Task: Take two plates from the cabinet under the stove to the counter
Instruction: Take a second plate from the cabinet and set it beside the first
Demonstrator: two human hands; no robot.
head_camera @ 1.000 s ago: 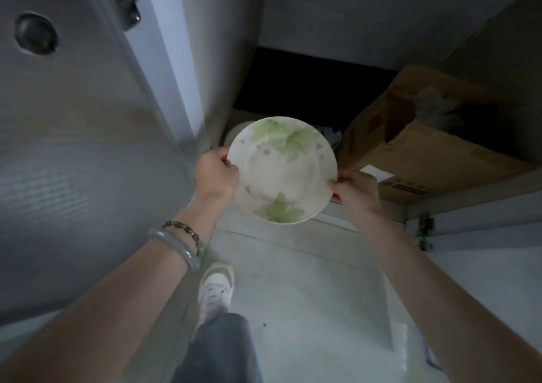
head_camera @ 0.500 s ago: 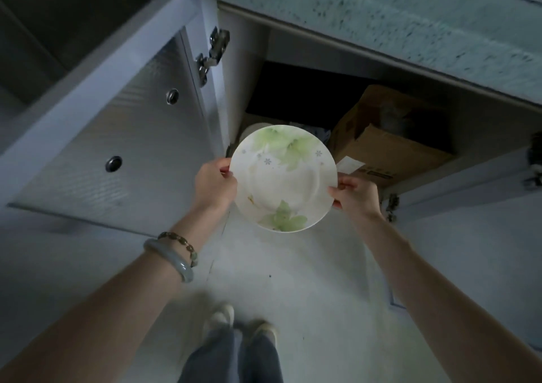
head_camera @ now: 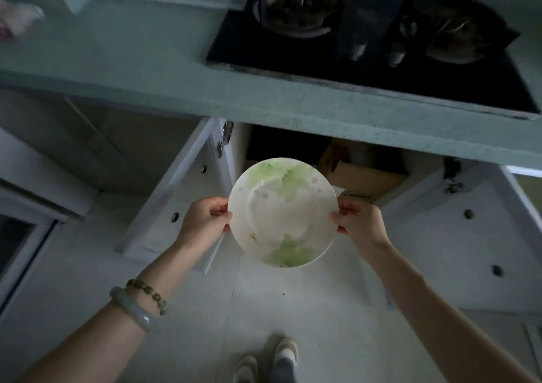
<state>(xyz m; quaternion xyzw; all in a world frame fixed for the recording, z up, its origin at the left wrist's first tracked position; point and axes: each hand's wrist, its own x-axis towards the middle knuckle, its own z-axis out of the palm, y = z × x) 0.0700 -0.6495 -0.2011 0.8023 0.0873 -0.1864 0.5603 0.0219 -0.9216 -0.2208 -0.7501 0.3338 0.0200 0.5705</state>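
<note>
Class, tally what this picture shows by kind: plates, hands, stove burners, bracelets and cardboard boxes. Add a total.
Plate: 1
Hands: 2, left hand, right hand
Burners: 2, left burner, right burner
Bracelets: 2, bangle, bead bracelet
Box: 1
Total: 8

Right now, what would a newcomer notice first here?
A white plate with green leaves sits mid-frame, gripped at its rim by the left hand and right hand. Above it, a black stove is set in the pale counter; behind it, a cardboard box sits in the open cabinet.
</note>
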